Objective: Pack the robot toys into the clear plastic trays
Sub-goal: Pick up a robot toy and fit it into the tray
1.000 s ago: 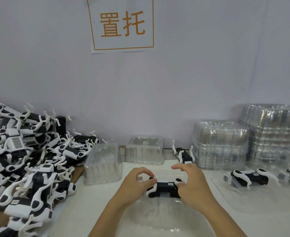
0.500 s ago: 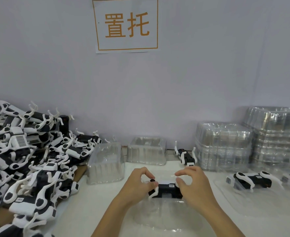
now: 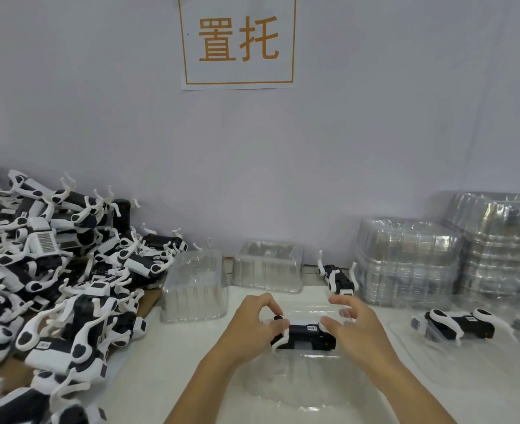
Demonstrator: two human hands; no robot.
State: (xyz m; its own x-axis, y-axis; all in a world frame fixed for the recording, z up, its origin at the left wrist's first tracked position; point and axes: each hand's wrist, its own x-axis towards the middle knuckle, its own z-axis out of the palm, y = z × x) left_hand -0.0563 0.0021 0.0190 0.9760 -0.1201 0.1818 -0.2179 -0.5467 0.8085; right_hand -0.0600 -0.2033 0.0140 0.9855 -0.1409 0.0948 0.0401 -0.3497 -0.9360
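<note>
A black-and-white robot toy [image 3: 306, 334] lies in a clear plastic tray [image 3: 301, 384] on the white table in front of me. My left hand [image 3: 252, 325] pinches the toy's left end, fingers curled over its white leg. My right hand [image 3: 355, 327] is at the toy's right end with its thumb against it and its fingers spread and blurred above. A second toy [image 3: 459, 325] sits in another clear tray [image 3: 436, 362] to the right.
A large heap of robot toys [image 3: 47, 289] fills the left side. Two upturned clear trays [image 3: 196, 289] [image 3: 267, 266] stand behind my hands, with one toy [image 3: 338, 278] on its back beside them. Tall tray stacks [image 3: 405, 264] [image 3: 503, 249] stand at the back right.
The view has shifted slightly. Both hands stay on the toy at the tray; the right hand's fingers have lifted and spread while the left keeps its pinch.
</note>
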